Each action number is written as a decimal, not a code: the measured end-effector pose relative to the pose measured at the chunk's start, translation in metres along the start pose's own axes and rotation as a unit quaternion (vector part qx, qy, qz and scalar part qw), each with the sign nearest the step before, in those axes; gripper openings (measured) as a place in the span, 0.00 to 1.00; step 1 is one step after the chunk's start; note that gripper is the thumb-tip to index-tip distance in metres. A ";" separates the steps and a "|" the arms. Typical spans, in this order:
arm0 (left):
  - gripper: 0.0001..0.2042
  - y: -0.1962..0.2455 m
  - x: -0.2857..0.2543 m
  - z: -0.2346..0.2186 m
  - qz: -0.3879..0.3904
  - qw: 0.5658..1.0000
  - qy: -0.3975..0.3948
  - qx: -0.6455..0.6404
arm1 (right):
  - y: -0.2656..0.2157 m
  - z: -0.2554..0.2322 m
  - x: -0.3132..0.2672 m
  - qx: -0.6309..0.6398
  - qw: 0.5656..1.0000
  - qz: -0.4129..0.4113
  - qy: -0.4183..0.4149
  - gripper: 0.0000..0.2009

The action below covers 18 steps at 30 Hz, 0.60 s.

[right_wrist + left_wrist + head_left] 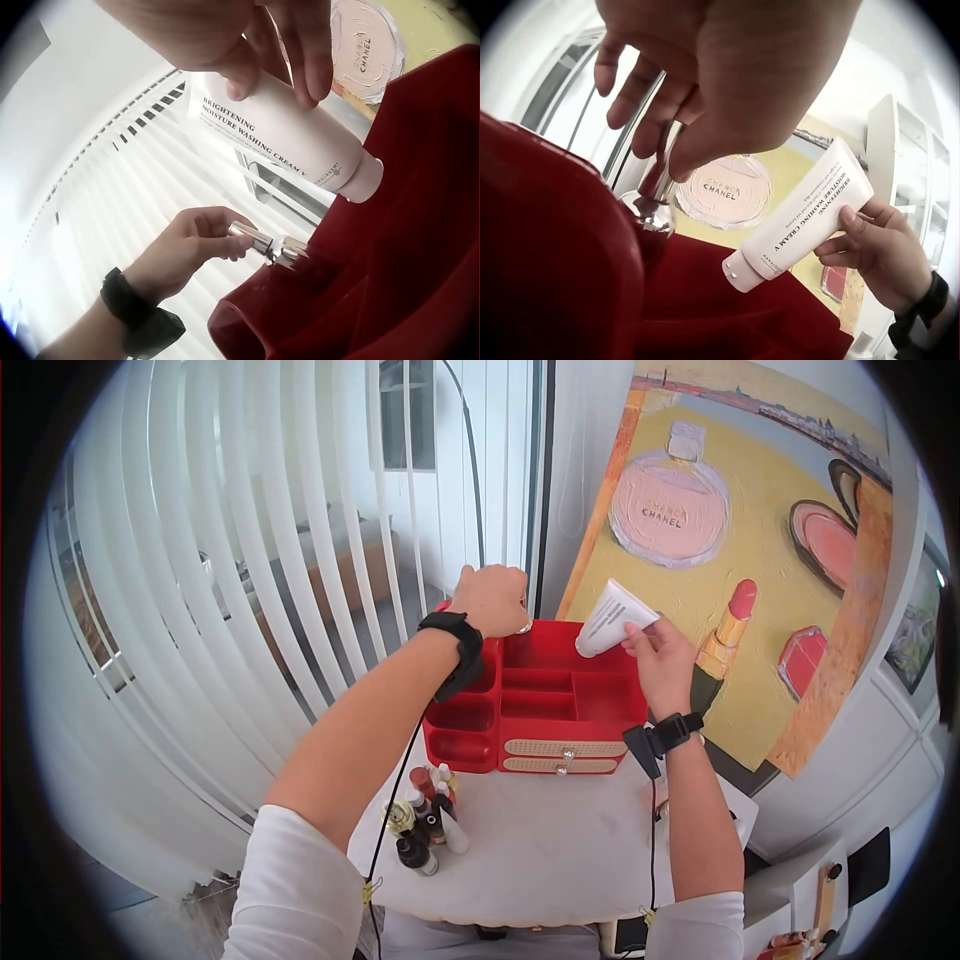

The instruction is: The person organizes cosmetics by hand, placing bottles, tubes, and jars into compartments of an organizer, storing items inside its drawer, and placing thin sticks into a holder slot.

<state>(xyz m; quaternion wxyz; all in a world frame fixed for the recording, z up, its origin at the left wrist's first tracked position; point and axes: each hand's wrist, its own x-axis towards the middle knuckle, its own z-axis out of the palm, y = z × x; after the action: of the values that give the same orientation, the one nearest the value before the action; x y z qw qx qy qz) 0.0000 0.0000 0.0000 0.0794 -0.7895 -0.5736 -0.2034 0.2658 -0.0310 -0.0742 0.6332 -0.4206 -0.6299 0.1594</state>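
A red cosmetics organizer (pixel 600 705) with open top compartments stands at the back of a white table (pixel 560 850). My left hand (pixel 495 600) hovers over its back left corner and pinches a small silver-capped item (pixel 658 202), whose shiny end points down at the red rim (pixel 555 247). My right hand (pixel 642 638) holds a white tube of washing cream (pixel 612 618) tilted above the organizer's back right, cap end down (pixel 739 271). In the right wrist view the tube (pixel 277 127) hangs over the red wall (pixel 405 247), with the silver item (pixel 268 244) just left of it.
Several small bottles (pixel 430 820) stand grouped on the table's left front. Two woven-front drawers (pixel 565 755) face me, closed. A large painting of cosmetics (pixel 730 530) leans behind on the right; vertical blinds (pixel 250 560) hang on the left.
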 end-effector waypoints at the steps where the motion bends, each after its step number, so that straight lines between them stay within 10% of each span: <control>1: 0.07 0.000 -0.001 0.003 -0.005 1.000 -0.011 0.006 | 0.004 0.003 0.001 0.003 1.000 0.004 -0.010 0.10; 9: 0.11 -0.010 0.009 0.031 0.006 1.000 -0.009 0.009 | 0.023 0.029 0.017 -0.001 0.998 0.016 -0.068 0.10; 14: 0.20 -0.025 -0.018 0.027 0.112 0.978 0.162 -0.073 | 0.042 0.036 0.027 -0.094 0.989 0.021 -0.110 0.11; 18: 0.13 -0.028 -0.090 -0.054 0.190 0.976 -0.044 -0.096 | 0.040 0.029 0.028 -0.109 0.989 -0.014 -0.096 0.13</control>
<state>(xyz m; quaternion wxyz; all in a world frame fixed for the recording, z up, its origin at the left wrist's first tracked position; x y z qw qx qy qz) -0.0619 -0.0892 0.0086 0.0151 -0.8963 -0.3935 -0.2038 0.2567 0.0230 -0.0896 0.5228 -0.4605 -0.7072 0.1204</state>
